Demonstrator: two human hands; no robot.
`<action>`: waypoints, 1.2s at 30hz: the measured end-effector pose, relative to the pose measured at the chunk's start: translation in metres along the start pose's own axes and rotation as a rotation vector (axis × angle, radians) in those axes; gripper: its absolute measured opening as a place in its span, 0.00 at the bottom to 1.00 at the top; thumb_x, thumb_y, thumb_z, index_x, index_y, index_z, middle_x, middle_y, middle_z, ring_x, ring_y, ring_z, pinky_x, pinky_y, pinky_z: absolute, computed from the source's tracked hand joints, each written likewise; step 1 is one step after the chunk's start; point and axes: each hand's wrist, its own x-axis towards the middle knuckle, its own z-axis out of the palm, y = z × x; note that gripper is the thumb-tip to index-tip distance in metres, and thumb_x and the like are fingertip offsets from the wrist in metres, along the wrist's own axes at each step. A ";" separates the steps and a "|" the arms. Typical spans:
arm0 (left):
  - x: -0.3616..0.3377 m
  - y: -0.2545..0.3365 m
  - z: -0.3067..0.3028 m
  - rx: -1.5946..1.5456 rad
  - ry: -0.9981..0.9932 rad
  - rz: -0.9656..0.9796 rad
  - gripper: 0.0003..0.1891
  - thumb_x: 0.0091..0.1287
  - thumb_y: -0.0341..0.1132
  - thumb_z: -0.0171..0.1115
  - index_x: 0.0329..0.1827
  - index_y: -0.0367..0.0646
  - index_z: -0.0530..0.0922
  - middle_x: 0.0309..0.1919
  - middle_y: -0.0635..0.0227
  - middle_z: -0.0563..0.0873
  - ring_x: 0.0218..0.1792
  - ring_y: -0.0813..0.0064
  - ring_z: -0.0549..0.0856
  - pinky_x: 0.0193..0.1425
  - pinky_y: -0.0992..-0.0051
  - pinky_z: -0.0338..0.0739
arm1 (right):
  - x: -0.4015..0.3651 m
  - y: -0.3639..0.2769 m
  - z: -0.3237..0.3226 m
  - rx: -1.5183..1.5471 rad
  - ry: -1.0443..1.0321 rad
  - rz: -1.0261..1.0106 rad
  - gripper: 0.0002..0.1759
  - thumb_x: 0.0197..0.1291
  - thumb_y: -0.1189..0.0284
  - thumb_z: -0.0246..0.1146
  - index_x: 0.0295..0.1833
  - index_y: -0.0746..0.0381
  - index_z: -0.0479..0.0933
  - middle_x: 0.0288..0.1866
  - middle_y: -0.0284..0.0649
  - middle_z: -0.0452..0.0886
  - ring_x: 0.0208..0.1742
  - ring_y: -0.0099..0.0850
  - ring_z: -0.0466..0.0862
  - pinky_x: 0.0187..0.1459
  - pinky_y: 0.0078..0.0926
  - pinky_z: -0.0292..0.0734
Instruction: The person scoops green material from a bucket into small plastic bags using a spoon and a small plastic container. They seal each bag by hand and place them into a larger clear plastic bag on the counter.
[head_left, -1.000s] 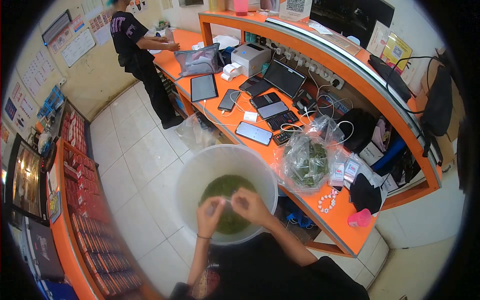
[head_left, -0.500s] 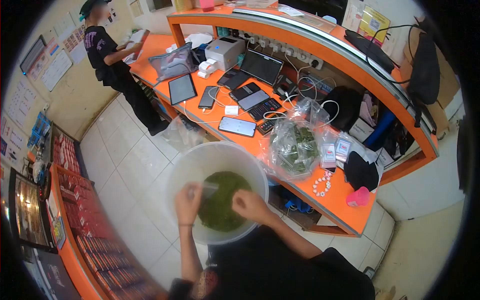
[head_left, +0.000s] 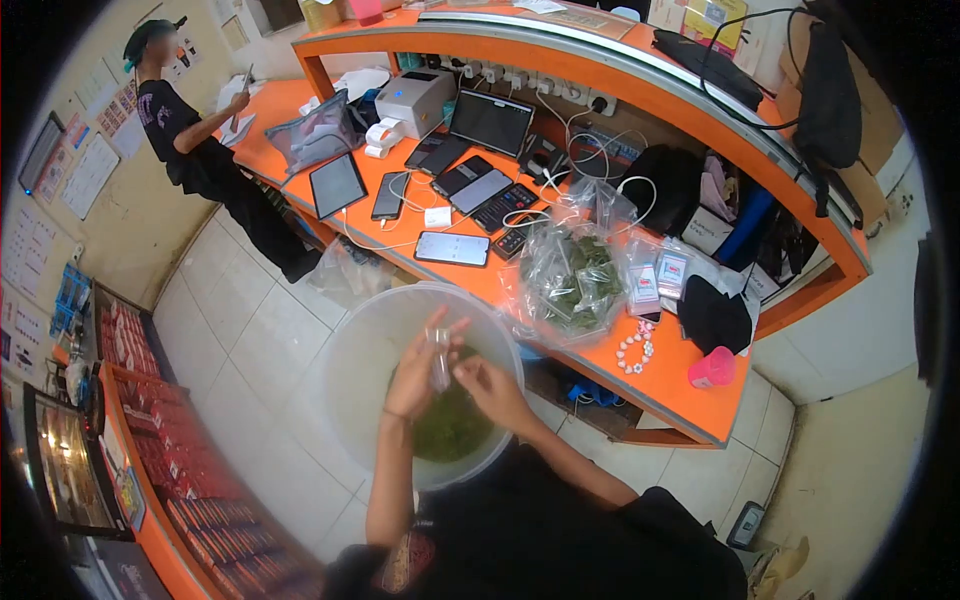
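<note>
A large translucent white tub [head_left: 350,370] stands in front of me, with green material [head_left: 450,430] in its bottom. Over it, my left hand [head_left: 415,370] holds a small clear plastic bag [head_left: 440,368], with some fingers raised. My right hand [head_left: 488,390] is beside the bag, its fingers bent and pressed together; whether anything is between them is too small to tell. On the orange counter, right of the tub, lies a big clear bag [head_left: 570,285] with green contents.
The orange counter [head_left: 690,410] holds phones, a laptop [head_left: 490,122], a label printer [head_left: 415,100], cables, a bead bracelet [head_left: 635,350] and a pink cup [head_left: 712,368]. A person [head_left: 190,140] stands at its far left end. Shelves of red packets [head_left: 170,430] are at left.
My left hand has risen with the small bag and moved towards my right hand. The other person's arm has lifted. The whole view has shifted slightly.
</note>
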 end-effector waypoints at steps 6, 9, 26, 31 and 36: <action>-0.035 -0.016 -0.006 0.003 0.133 0.026 0.30 0.75 0.32 0.52 0.77 0.35 0.55 0.68 0.54 0.74 0.63 0.71 0.77 0.66 0.73 0.73 | 0.015 0.006 0.014 0.054 -0.044 -0.071 0.09 0.65 0.70 0.65 0.40 0.65 0.81 0.22 0.33 0.75 0.22 0.18 0.68 0.24 0.23 0.63; -0.048 -0.018 -0.019 -0.042 0.176 0.027 0.28 0.76 0.35 0.53 0.76 0.36 0.60 0.66 0.55 0.76 0.59 0.72 0.79 0.63 0.73 0.75 | 0.019 0.001 0.017 0.181 -0.101 -0.029 0.11 0.68 0.69 0.62 0.45 0.65 0.83 0.25 0.28 0.76 0.22 0.17 0.69 0.23 0.21 0.62; -0.074 -0.035 -0.027 0.562 0.639 0.231 0.13 0.65 0.35 0.71 0.47 0.36 0.85 0.33 0.69 0.88 0.33 0.86 0.82 0.38 0.83 0.76 | 0.010 0.023 0.024 0.024 -0.111 -0.031 0.12 0.61 0.69 0.68 0.42 0.69 0.80 0.28 0.32 0.74 0.26 0.20 0.71 0.30 0.21 0.67; -0.071 -0.048 -0.042 0.643 0.656 0.278 0.11 0.66 0.38 0.71 0.35 0.39 0.82 0.25 0.76 0.81 0.26 0.88 0.75 0.31 0.82 0.71 | 0.009 -0.009 0.018 -0.112 -0.244 -0.025 0.12 0.61 0.69 0.69 0.43 0.69 0.82 0.28 0.36 0.76 0.25 0.21 0.72 0.29 0.23 0.67; -0.074 -0.043 -0.042 0.657 0.689 0.191 0.15 0.64 0.38 0.71 0.28 0.38 0.76 0.22 0.73 0.80 0.27 0.84 0.76 0.34 0.79 0.73 | 0.007 0.014 0.025 -0.066 -0.163 0.040 0.11 0.63 0.70 0.67 0.44 0.68 0.82 0.28 0.35 0.75 0.24 0.21 0.73 0.27 0.24 0.68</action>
